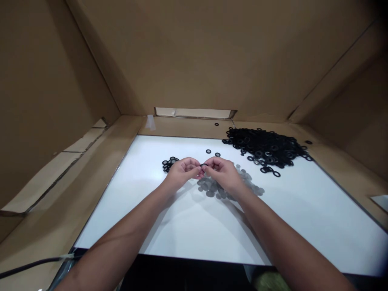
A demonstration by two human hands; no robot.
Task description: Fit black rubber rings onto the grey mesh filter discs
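Between the fingertips of both hands is a small black rubber ring (pixel 204 165), held above the white board (pixel 182 226). My left hand (pixel 185 169) pinches its left side, and my right hand (pixel 222 169) pinches its right side. Whether a disc sits in this ring is hidden by the fingers. Beneath and around my right hand lies a spread of small grey mesh-like discs (pixel 212 190). Just left of my left hand is a small cluster of black rings with grey centres (pixel 169 163), partly covered by the hand. Two similar rings (pixel 217 154) lie beyond the hands.
A large heap of black rings (pixel 266 145) covers the board's back right corner, with strays around it. One loose ring (pixel 216 124) lies on the cardboard behind the board. Tall cardboard walls (pixel 194 60) enclose the back and sides. A black cable (pixel 33 264) runs at the lower left.
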